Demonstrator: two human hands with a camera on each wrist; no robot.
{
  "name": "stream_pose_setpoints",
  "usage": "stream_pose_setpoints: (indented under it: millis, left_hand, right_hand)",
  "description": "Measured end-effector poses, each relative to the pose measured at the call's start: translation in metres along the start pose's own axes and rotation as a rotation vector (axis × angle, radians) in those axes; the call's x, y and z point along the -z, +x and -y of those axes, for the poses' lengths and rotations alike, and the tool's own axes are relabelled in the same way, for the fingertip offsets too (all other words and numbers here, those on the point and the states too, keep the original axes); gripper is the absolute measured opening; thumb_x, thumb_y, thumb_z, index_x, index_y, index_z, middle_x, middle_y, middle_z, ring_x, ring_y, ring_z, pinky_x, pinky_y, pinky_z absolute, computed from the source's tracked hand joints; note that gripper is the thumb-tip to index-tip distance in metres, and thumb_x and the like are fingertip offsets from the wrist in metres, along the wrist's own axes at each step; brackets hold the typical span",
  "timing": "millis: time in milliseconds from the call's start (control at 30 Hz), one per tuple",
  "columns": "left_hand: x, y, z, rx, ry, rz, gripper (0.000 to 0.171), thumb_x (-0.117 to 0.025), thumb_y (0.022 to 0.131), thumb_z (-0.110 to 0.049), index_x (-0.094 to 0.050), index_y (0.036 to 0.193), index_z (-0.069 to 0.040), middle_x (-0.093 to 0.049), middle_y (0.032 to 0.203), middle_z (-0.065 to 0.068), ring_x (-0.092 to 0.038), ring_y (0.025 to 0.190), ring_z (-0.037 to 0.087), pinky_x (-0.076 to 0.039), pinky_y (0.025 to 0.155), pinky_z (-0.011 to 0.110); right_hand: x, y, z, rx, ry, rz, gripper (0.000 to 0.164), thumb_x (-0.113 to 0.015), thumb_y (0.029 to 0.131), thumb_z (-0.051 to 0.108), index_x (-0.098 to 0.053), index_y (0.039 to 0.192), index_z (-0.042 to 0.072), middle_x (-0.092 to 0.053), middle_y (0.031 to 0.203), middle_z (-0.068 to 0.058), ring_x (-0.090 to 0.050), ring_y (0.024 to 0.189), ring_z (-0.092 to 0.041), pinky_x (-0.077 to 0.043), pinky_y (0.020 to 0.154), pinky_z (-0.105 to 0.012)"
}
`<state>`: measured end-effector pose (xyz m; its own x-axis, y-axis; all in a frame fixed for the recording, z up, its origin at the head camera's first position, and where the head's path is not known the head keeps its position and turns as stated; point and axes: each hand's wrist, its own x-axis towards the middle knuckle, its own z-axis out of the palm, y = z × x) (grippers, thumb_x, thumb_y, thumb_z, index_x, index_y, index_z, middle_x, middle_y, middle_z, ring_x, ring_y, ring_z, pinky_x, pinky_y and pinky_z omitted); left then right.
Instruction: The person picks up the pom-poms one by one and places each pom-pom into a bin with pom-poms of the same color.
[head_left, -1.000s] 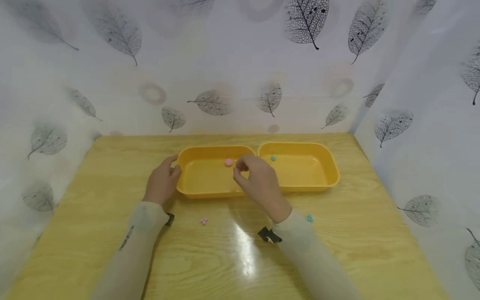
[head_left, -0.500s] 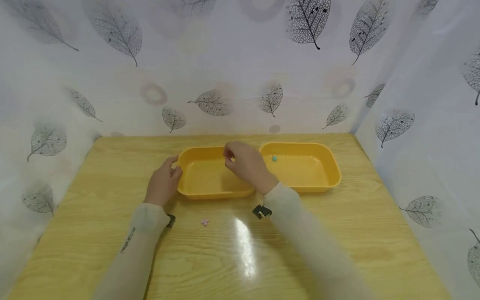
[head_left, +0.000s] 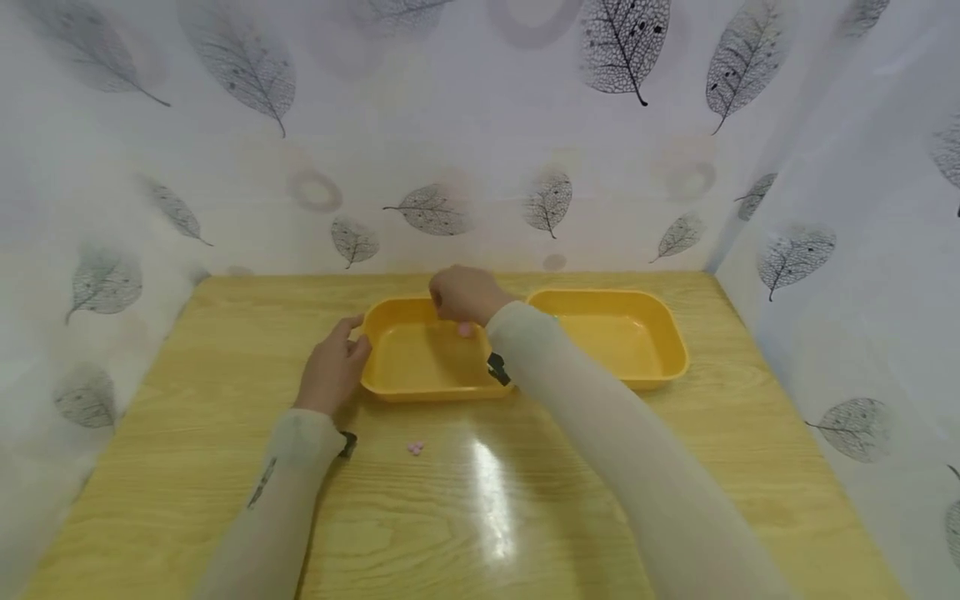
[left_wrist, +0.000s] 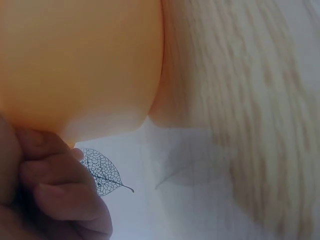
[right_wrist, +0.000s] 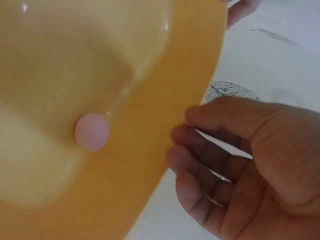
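The right grip (head_left: 463, 292) is at the far rim of the yellow tray (head_left: 435, 394), thumb and forefinger brought together; whether they pinch something tiny, I cannot tell. The pink ball (head_left: 465, 331) lies inside the tray, just to the person's side of that grip, round, without a long axis. The left grip (head_left: 333, 367) holds the tray's left end, farther from the ball.

Left of the fingers of the right hand (head_left: 467, 292), passage is left over the left yellow tray (head_left: 412, 357); on their near side, it is hindered by the pink ball (head_left: 465, 331).
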<state>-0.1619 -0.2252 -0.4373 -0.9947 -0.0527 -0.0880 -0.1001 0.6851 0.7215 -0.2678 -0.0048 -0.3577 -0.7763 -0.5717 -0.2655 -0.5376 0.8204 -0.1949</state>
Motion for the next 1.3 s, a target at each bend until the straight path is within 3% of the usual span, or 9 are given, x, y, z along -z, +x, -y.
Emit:
stream_pose_setpoints:
  millis: [233, 467, 600, 700, 900, 1033, 1133, 1300]
  left_hand:
    - [-0.001, 0.000, -0.002, 0.010, -0.003, 0.009, 0.054, -0.038, 0.110, -0.033, -0.036, 0.160, -0.011, -0.063, 0.136, 0.026, -0.066, 0.115, 0.040, -0.053, 0.094, 0.053]
    - [-0.007, 0.001, -0.001, 0.020, -0.008, 0.013, 0.054, -0.037, 0.110, -0.033, -0.036, 0.160, -0.013, -0.064, 0.135, 0.026, -0.066, 0.111, 0.038, -0.054, 0.092, 0.051]
    - [-0.010, 0.002, 0.000, 0.019, -0.003, 0.013, 0.054, -0.038, 0.109, -0.032, -0.036, 0.160, -0.013, -0.065, 0.134, 0.025, -0.067, 0.106, 0.035, -0.055, 0.088, 0.048]
    - [-0.008, 0.001, -0.001, 0.025, 0.000, 0.005, 0.054, -0.039, 0.109, -0.032, -0.037, 0.160, -0.014, -0.066, 0.132, 0.024, -0.067, 0.102, 0.034, -0.054, 0.086, 0.047]
    - [-0.004, 0.001, -0.004, 0.033, 0.015, -0.016, 0.053, -0.038, 0.109, -0.033, -0.037, 0.159, -0.014, -0.067, 0.130, 0.023, -0.066, 0.095, 0.031, -0.053, 0.081, 0.042]
    - [-0.004, 0.002, -0.006, 0.032, 0.017, -0.002, 0.054, -0.038, 0.109, -0.033, -0.036, 0.160, -0.014, -0.066, 0.132, 0.023, -0.066, 0.098, 0.032, -0.053, 0.084, 0.044]
    - [-0.004, 0.002, -0.005, 0.036, 0.014, 0.000, 0.054, -0.037, 0.109, -0.033, -0.036, 0.160, -0.014, -0.065, 0.134, 0.024, -0.067, 0.105, 0.034, -0.053, 0.089, 0.048]
    - [-0.003, 0.001, -0.003, 0.050, 0.007, 0.006, 0.055, -0.037, 0.110, -0.034, -0.035, 0.161, -0.014, -0.064, 0.136, 0.024, -0.066, 0.108, 0.035, -0.053, 0.091, 0.050]
  right_hand:
    - [-0.013, 0.014, 0.008, 0.112, -0.107, 0.102, 0.019, -0.060, 0.088, 0.001, -0.059, 0.077, 0.016, -0.064, 0.088, -0.001, -0.049, 0.074, -0.015, -0.043, 0.065, -0.029]
    - [-0.021, 0.012, 0.012, 0.063, -0.156, 0.269, 0.033, -0.055, 0.089, -0.001, -0.049, 0.063, 0.018, -0.059, 0.075, -0.001, -0.043, 0.062, -0.016, -0.037, 0.053, -0.031]
    - [-0.026, 0.014, 0.009, 0.092, -0.121, 0.313, 0.039, -0.055, 0.086, -0.003, -0.043, 0.057, 0.019, -0.042, 0.059, 0.003, -0.028, 0.053, -0.013, -0.027, 0.046, -0.028]
    - [-0.029, 0.017, 0.007, 0.117, -0.097, 0.326, 0.041, -0.055, 0.083, -0.003, -0.038, 0.054, 0.020, -0.032, 0.054, 0.004, -0.021, 0.051, -0.011, -0.022, 0.045, -0.027]
    - [-0.030, 0.023, 0.004, 0.146, -0.059, 0.320, 0.038, -0.057, 0.077, -0.004, -0.039, 0.053, 0.019, -0.032, 0.052, 0.005, -0.022, 0.049, -0.010, -0.022, 0.043, -0.026]
    - [-0.032, 0.023, -0.001, 0.163, -0.065, 0.297, 0.040, -0.057, 0.081, -0.002, -0.037, 0.054, 0.020, -0.029, 0.053, 0.005, -0.021, 0.050, -0.010, -0.022, 0.045, -0.026]
    - [-0.031, 0.020, -0.002, 0.172, -0.062, 0.255, 0.039, -0.059, 0.087, 0.002, -0.041, 0.058, 0.019, -0.034, 0.057, 0.005, -0.028, 0.054, -0.011, -0.028, 0.050, -0.027]
    - [-0.029, 0.018, -0.005, 0.204, -0.061, 0.198, 0.028, -0.063, 0.088, 0.003, -0.054, 0.066, 0.018, -0.050, 0.065, 0.004, -0.041, 0.062, -0.012, -0.038, 0.057, -0.027]
